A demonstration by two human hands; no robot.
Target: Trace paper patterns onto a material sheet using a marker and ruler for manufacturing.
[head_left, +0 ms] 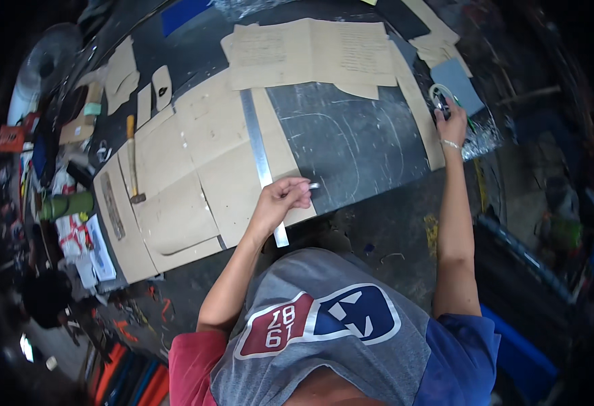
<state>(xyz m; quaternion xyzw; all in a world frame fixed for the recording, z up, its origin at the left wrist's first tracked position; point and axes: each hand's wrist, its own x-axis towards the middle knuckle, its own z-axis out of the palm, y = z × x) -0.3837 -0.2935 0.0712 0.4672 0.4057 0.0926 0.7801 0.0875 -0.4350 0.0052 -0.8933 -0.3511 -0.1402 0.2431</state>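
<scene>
My left hand (284,200) is closed in a pinch over the near edge of the table. A small shiny metal piece (314,185) sticks out from its fingertips; its kind is too small to tell. Beneath that hand a long steel ruler (256,145) lies across the brown cardboard sheets (222,169), its near end past the table edge. Over at the far right, my right hand (452,125) has its fingers curled round a small dark object (440,103), next to a pale ring-shaped roll (435,88) that looks like tape.
A hammer (132,159) with a wooden handle lies on the cardboard at left. Large paper sheets with writing (310,54) cover the far side. Dark tabletop (351,142) with chalk-like lines shows at centre. A blue-grey sheet (459,84) and crumpled clear plastic (481,140) sit at right.
</scene>
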